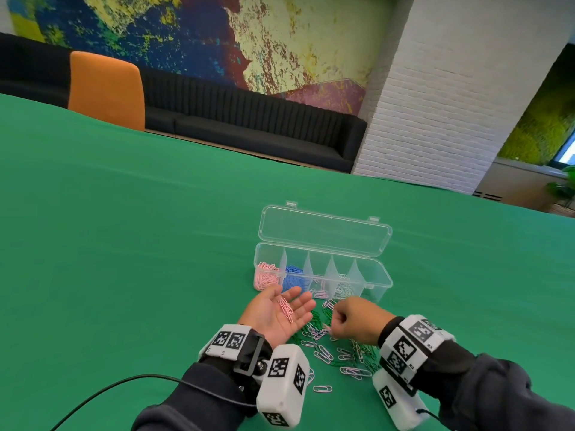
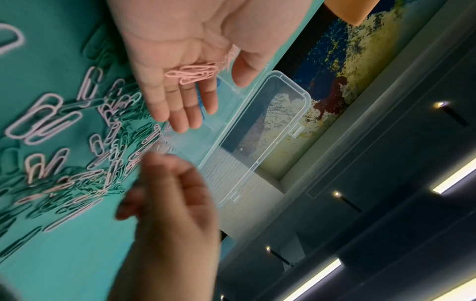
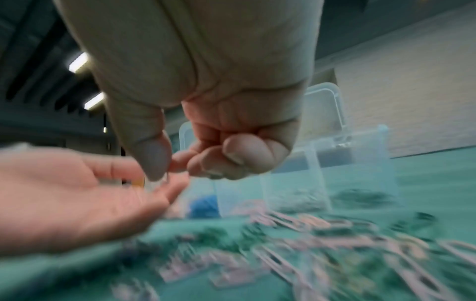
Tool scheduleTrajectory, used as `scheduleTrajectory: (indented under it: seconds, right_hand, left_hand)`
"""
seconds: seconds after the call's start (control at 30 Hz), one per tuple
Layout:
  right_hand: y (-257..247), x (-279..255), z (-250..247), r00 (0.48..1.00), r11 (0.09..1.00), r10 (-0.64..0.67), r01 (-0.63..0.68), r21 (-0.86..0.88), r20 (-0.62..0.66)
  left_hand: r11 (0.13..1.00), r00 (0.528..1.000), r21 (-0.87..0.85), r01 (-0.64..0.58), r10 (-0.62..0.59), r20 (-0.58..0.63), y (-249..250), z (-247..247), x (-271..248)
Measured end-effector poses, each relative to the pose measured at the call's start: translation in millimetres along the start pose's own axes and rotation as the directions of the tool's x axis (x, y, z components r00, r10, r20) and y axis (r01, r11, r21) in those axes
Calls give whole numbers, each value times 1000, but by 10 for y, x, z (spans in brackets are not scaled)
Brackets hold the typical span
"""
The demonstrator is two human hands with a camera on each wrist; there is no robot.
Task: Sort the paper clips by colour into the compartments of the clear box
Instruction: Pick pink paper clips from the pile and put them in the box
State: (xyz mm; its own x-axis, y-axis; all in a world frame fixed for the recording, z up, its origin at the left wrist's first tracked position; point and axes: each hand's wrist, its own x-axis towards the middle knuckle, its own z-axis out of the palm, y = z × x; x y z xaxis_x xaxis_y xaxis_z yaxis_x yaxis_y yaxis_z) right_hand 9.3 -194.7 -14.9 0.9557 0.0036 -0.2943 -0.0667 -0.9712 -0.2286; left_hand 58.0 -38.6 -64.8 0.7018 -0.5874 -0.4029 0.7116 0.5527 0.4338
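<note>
Left hand (image 1: 277,315) lies palm-up and spread just before the clear box (image 1: 323,269), cradling pink paper clips (image 1: 286,309) — any tilt spills them into the mixed pile (image 1: 336,346). Right hand (image 1: 354,321) is curled; I cannot tell what it pinches.

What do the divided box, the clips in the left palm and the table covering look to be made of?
Clear box: transparent hard plastic, glossy, dividers visible through its walls. Pink paper clips on the left hand: probably coated wire; the colour is even and matte. Green table covering: seemingly matte fabric, without any glare.
</note>
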Motion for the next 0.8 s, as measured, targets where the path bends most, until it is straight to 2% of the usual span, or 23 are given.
scheduleTrajectory:
  seconds: [0.13, 0.2, 0.27, 0.33, 0.4, 0.47, 0.63, 0.73, 0.8]
  right_hand:
    - [-137, -69, -260, 980, 928, -106, 159, 337, -171]
    - [-137, -73, -323, 977, 910, -112, 174, 376, -180]
    - [-78, -93, -316, 988, 958, -98, 126, 258, -117]
    - [21, -133, -239, 998, 993, -66, 65, 101, 11]
    - [119, -180, -120, 992, 1000, -30, 30, -1, 120]
    - [188, -211, -7, 987, 998, -9, 17, -52, 159]
    - [275, -164, 52, 998, 996, 17, -11, -94, 65]
    - [280, -144, 14, 999, 991, -33, 28, -133, -31]
    - [280, -150, 16, 997, 992, -70, 68, -109, -16]
  left_hand:
    - [999, 999, -3, 42, -42, 11, -52, 49, -6]
    - [997, 998, -42, 57, -57, 9, -58, 64, -19]
    - [996, 998, -59, 67, -68, -13, -43, 61, -42]
    - [996, 998, -58, 70, -70, -6, -19, 53, -68]
    - [997, 998, -44, 65, -65, 11, -4, 47, -75]
    - [998, 998, -32, 63, -62, 24, -7, 43, -75]
    - [997, 998, -52, 64, -64, 2, -14, 19, -57]
    - [994, 997, -92, 60, -63, -39, -28, 3, -25]
    - [992, 997, -119, 44, -51, -59, -43, 10, -21]
